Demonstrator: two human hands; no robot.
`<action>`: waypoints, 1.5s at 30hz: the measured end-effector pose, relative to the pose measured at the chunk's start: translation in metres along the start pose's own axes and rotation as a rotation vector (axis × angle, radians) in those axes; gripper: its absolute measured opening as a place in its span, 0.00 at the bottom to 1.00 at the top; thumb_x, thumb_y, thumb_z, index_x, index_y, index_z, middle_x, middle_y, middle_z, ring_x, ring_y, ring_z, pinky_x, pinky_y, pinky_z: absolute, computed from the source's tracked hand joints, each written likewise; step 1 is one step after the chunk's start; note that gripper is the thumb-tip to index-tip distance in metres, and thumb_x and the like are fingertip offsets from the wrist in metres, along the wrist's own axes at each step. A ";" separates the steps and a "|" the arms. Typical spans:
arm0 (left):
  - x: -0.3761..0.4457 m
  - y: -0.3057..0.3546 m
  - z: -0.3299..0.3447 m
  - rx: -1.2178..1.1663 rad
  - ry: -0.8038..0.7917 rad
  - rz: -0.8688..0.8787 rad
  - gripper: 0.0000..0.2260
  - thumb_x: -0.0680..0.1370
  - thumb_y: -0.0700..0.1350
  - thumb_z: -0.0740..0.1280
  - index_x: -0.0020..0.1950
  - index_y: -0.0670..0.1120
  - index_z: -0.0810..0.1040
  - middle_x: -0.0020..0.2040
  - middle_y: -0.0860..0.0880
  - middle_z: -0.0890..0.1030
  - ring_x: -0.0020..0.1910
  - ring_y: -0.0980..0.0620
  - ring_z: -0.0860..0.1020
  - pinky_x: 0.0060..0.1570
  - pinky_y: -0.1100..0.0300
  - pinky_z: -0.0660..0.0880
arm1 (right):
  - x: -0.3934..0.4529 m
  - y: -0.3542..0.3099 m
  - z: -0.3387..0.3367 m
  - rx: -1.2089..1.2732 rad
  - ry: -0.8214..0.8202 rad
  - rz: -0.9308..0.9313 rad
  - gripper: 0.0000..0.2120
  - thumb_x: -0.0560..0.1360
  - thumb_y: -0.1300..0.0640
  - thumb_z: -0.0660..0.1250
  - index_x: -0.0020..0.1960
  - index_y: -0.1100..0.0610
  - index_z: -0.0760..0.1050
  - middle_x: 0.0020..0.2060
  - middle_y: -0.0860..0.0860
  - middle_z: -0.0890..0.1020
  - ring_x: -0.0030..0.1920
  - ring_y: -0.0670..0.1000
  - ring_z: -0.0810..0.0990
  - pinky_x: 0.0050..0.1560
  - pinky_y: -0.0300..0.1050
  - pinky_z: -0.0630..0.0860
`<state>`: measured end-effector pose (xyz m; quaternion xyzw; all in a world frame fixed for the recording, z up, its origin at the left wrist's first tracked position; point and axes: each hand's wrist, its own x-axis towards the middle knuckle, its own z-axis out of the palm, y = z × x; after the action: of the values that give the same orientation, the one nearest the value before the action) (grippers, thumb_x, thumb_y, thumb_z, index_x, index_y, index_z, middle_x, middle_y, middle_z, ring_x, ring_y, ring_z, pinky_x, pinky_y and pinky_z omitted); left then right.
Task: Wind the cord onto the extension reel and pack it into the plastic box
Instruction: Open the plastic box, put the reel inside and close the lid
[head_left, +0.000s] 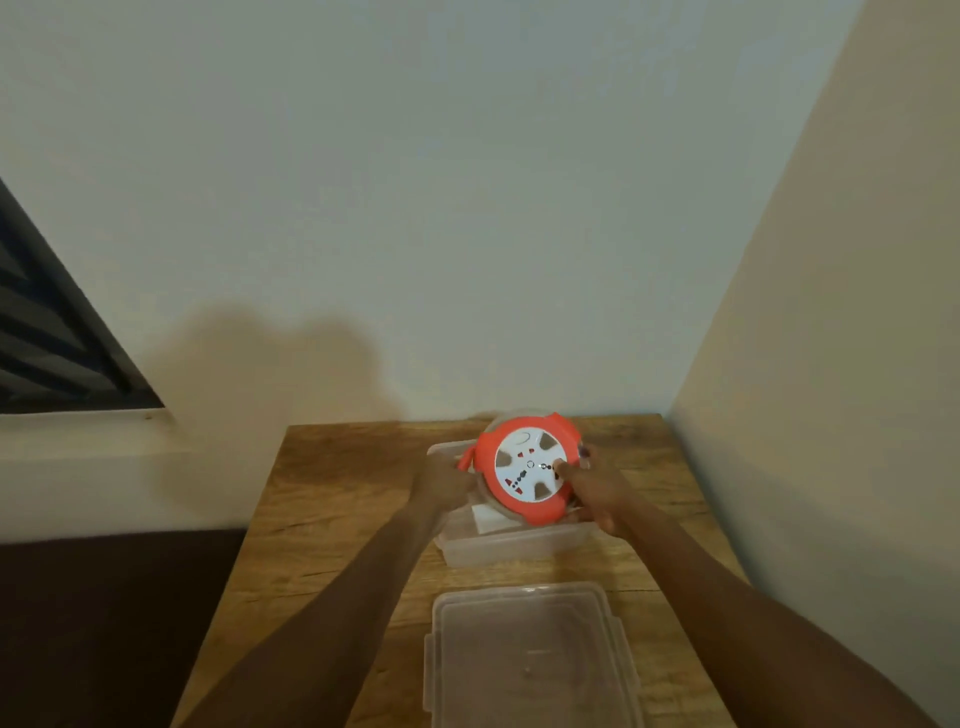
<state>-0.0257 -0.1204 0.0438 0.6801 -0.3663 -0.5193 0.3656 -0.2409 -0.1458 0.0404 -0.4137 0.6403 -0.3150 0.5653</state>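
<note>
Both our hands, left (441, 480) and right (597, 493), grip the orange reel (527, 467), tilted over the plastic box (514, 548). Its lid (530, 660) lies nearer us on the table (332, 499).

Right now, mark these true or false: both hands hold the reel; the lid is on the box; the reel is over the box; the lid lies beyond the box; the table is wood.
1. Both hands, left hand and right hand, hold the reel. True.
2. The lid is on the box. False: it lies apart on the table.
3. The reel is over the box. True.
4. The lid lies beyond the box. False: it is nearer the person.
5. The table is wood. True.
</note>
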 end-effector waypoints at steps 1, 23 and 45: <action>0.002 -0.003 0.003 0.129 0.037 -0.005 0.05 0.75 0.30 0.70 0.49 0.35 0.82 0.35 0.46 0.78 0.34 0.50 0.77 0.35 0.59 0.72 | 0.002 -0.002 -0.002 -0.068 -0.008 0.009 0.20 0.80 0.57 0.66 0.70 0.53 0.65 0.52 0.57 0.81 0.44 0.56 0.83 0.39 0.55 0.82; 0.022 -0.035 0.046 0.473 -0.124 -0.015 0.21 0.81 0.33 0.67 0.75 0.40 0.74 0.73 0.42 0.78 0.67 0.40 0.78 0.66 0.49 0.79 | 0.021 0.002 0.034 -1.047 0.141 -0.193 0.14 0.75 0.64 0.70 0.60 0.58 0.77 0.51 0.53 0.84 0.49 0.52 0.83 0.46 0.43 0.79; -0.020 -0.046 0.015 0.501 0.422 0.512 0.08 0.79 0.41 0.72 0.58 0.43 0.83 0.55 0.49 0.83 0.52 0.51 0.79 0.50 0.59 0.79 | -0.007 0.018 0.004 -0.790 0.396 -0.481 0.06 0.77 0.54 0.68 0.43 0.53 0.78 0.33 0.47 0.81 0.34 0.47 0.80 0.31 0.37 0.73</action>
<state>-0.0387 -0.0829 0.0094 0.7264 -0.5559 -0.1555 0.3731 -0.2397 -0.1314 0.0270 -0.6644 0.6920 -0.2425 0.1447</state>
